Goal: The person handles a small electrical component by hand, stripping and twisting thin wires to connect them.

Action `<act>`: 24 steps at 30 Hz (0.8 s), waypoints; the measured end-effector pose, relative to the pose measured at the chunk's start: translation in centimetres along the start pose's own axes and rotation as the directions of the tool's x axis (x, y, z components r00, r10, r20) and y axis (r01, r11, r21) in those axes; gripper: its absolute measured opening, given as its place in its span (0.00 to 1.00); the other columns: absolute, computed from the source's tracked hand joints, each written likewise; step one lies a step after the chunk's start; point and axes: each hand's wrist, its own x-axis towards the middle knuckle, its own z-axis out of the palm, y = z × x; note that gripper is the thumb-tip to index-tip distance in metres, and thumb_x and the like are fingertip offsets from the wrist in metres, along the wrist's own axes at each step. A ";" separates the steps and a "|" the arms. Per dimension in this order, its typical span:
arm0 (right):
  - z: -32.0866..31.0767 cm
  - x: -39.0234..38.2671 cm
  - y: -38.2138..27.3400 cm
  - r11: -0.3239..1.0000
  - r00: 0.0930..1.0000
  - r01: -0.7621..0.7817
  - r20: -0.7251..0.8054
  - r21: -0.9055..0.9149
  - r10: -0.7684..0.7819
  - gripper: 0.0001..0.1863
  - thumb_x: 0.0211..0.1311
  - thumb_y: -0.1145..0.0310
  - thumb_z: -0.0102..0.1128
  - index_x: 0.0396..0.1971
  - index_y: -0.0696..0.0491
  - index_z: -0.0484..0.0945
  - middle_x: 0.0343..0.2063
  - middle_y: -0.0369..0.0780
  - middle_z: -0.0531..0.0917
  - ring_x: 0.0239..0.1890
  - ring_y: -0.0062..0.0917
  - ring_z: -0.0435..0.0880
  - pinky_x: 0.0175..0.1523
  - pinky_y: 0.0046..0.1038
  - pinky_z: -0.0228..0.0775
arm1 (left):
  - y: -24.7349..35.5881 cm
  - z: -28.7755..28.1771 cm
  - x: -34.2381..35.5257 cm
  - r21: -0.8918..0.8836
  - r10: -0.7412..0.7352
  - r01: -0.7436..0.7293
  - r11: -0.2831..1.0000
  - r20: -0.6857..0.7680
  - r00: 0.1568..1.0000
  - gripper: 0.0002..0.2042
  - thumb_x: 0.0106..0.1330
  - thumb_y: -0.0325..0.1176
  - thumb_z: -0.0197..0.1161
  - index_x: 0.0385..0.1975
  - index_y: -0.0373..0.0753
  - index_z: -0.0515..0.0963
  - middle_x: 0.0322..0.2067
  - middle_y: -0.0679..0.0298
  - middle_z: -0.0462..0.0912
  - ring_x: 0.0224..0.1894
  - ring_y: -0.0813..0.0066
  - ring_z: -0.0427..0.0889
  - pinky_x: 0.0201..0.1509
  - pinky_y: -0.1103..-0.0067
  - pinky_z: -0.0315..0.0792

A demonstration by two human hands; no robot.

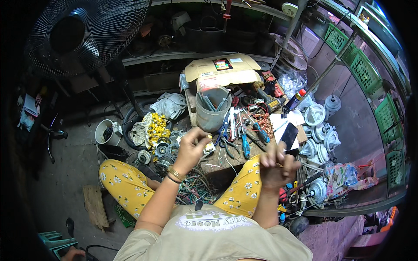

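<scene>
Above my left knee, my left hand [192,150] is closed, thumb and fingers drawn together; whatever they pinch is too small to make out. Just beside its fingertips is a small yellow-and-white item [209,147] on the wooden bench. My right hand [278,168] hovers over my right thigh, its fingers smeared by motion. A black phone [289,135] lies on white paper just beyond it. Between the hands are pliers [229,148], blue-handled scissors [224,132] and a blue screwdriver [246,146]. A translucent plastic bucket [212,119] with tools inside stands behind them.
Copper wire [261,121] and a drill [275,103] lie farther back, before a cardboard box [222,69]. White plastic fan parts [320,135] crowd the right. Wire scraps [193,187] lie between my legs. A large fan [82,37] stands far left; another person's hand [73,253] shows lower left.
</scene>
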 end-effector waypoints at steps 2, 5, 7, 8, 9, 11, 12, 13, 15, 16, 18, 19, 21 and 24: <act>-0.5 0.0 -2.7 0.992 0.990 -0.110 0.078 -0.053 0.114 0.29 0.72 0.46 0.46 0.12 0.47 0.64 0.28 0.38 0.75 0.27 0.22 0.70 0.30 0.22 0.61 | -1.5 -1.0 0.2 -0.124 -0.022 0.019 0.992 -0.024 0.999 0.04 0.60 0.24 0.66 0.32 0.32 0.79 0.28 0.63 0.83 0.29 0.79 0.78 0.33 0.80 0.70; -1.0 0.1 -3.5 0.207 0.839 -0.541 -0.506 -0.815 0.203 0.16 0.68 0.58 0.56 0.26 0.53 0.80 0.26 0.40 0.82 0.24 0.24 0.73 0.29 0.23 0.64 | 0.6 -1.0 0.5 -0.059 -0.027 0.028 0.998 0.022 0.999 0.05 0.56 0.25 0.69 0.30 0.33 0.80 0.26 0.63 0.81 0.31 0.77 0.77 0.37 0.79 0.70; -1.4 1.0 -0.5 -0.573 0.998 -0.017 -0.049 -0.820 0.041 0.08 0.60 0.64 0.64 0.35 0.50 0.84 0.35 0.38 0.86 0.37 0.29 0.77 0.45 0.30 0.67 | 1.4 -0.6 0.4 0.056 0.065 -0.068 0.996 0.053 0.996 0.06 0.53 0.25 0.70 0.28 0.34 0.80 0.25 0.63 0.81 0.32 0.73 0.77 0.39 0.78 0.70; -0.7 1.2 1.3 -0.584 0.997 0.004 -0.041 -0.812 0.063 0.08 0.57 0.65 0.66 0.35 0.49 0.84 0.37 0.36 0.86 0.42 0.30 0.76 0.52 0.34 0.62 | 1.4 -0.4 0.4 0.123 0.159 -0.166 0.978 0.066 0.985 0.06 0.52 0.25 0.71 0.28 0.34 0.80 0.25 0.62 0.81 0.32 0.71 0.78 0.39 0.77 0.70; 0.0 1.4 2.6 -0.598 0.996 0.023 -0.034 -0.801 0.084 0.08 0.54 0.67 0.68 0.36 0.47 0.85 0.40 0.34 0.87 0.47 0.31 0.75 0.59 0.37 0.57 | 1.4 -0.2 0.4 0.184 0.249 -0.261 0.947 0.086 0.965 0.07 0.51 0.25 0.71 0.27 0.34 0.81 0.25 0.61 0.81 0.32 0.68 0.78 0.39 0.76 0.70; -0.9 0.9 4.3 -0.468 0.988 0.041 -0.032 -0.883 0.148 0.08 0.53 0.68 0.69 0.35 0.48 0.85 0.40 0.34 0.86 0.47 0.31 0.76 0.61 0.39 0.54 | 1.6 0.2 0.4 0.148 0.265 -0.273 0.951 0.071 0.962 0.08 0.48 0.27 0.73 0.26 0.34 0.81 0.26 0.60 0.81 0.31 0.64 0.78 0.38 0.75 0.70; -1.6 0.7 4.9 -0.396 0.984 0.047 -0.026 -0.917 0.178 0.09 0.53 0.68 0.69 0.35 0.48 0.85 0.40 0.34 0.86 0.47 0.31 0.76 0.62 0.40 0.52 | 1.9 0.2 0.3 0.139 0.282 -0.290 0.947 0.075 0.957 0.08 0.49 0.27 0.73 0.26 0.34 0.81 0.25 0.60 0.81 0.30 0.65 0.78 0.38 0.75 0.70; -2.3 0.4 5.4 -0.327 0.982 -0.013 -0.074 -0.945 0.174 0.08 0.54 0.67 0.69 0.35 0.48 0.85 0.40 0.34 0.86 0.47 0.30 0.76 0.62 0.41 0.52 | 2.0 0.0 0.4 0.135 0.299 -0.306 0.942 0.072 0.952 0.08 0.49 0.28 0.73 0.26 0.34 0.81 0.25 0.60 0.81 0.30 0.65 0.78 0.37 0.75 0.69; -3.2 -0.3 6.1 -0.185 0.969 -0.137 -0.170 -0.973 0.177 0.08 0.54 0.67 0.68 0.35 0.48 0.85 0.41 0.34 0.86 0.47 0.29 0.77 0.62 0.42 0.52 | 1.8 -0.1 0.4 0.082 0.283 -0.288 0.954 0.069 0.957 0.08 0.49 0.27 0.73 0.26 0.34 0.81 0.25 0.60 0.81 0.30 0.66 0.78 0.37 0.75 0.69; -2.3 -0.2 6.6 -0.162 0.973 -0.145 -0.170 -0.976 0.158 0.08 0.55 0.67 0.68 0.35 0.49 0.84 0.39 0.33 0.85 0.47 0.28 0.77 0.63 0.42 0.51 | 1.6 -0.2 0.2 0.056 0.268 -0.272 0.961 0.067 0.961 0.08 0.49 0.27 0.73 0.26 0.34 0.81 0.25 0.60 0.81 0.30 0.66 0.78 0.37 0.75 0.69; -2.0 -0.3 7.2 -0.142 0.969 -0.155 -0.179 -0.978 0.171 0.07 0.56 0.67 0.68 0.35 0.50 0.84 0.39 0.33 0.85 0.47 0.29 0.77 0.63 0.41 0.51 | 1.1 -0.4 0.0 0.055 0.247 -0.250 0.967 0.058 0.967 0.09 0.49 0.29 0.74 0.27 0.35 0.81 0.25 0.61 0.80 0.31 0.66 0.77 0.36 0.74 0.69; -2.0 -0.5 7.2 -0.139 0.967 -0.161 -0.184 -0.977 0.173 0.07 0.56 0.66 0.68 0.35 0.50 0.84 0.39 0.33 0.85 0.47 0.29 0.78 0.63 0.40 0.51 | 1.1 -0.4 0.0 0.047 0.239 -0.241 0.969 0.055 0.970 0.09 0.49 0.29 0.74 0.27 0.35 0.81 0.25 0.62 0.80 0.31 0.66 0.76 0.36 0.73 0.69; -2.3 -0.7 7.1 -0.004 0.951 -0.251 -0.247 -0.968 0.183 0.07 0.57 0.66 0.67 0.34 0.50 0.84 0.38 0.34 0.85 0.47 0.28 0.78 0.65 0.42 0.49 | 1.3 -0.1 -0.1 0.037 0.225 -0.227 0.973 0.041 0.973 0.09 0.49 0.29 0.74 0.27 0.35 0.81 0.25 0.62 0.80 0.31 0.65 0.76 0.36 0.73 0.70; -2.1 -0.8 6.9 0.117 0.929 -0.339 -0.312 -0.933 0.198 0.06 0.58 0.67 0.67 0.33 0.51 0.84 0.36 0.35 0.85 0.45 0.28 0.79 0.66 0.44 0.48 | 1.2 -0.1 0.0 0.045 0.260 -0.262 0.964 0.030 0.965 0.09 0.50 0.29 0.73 0.26 0.34 0.80 0.25 0.62 0.80 0.29 0.67 0.76 0.35 0.75 0.69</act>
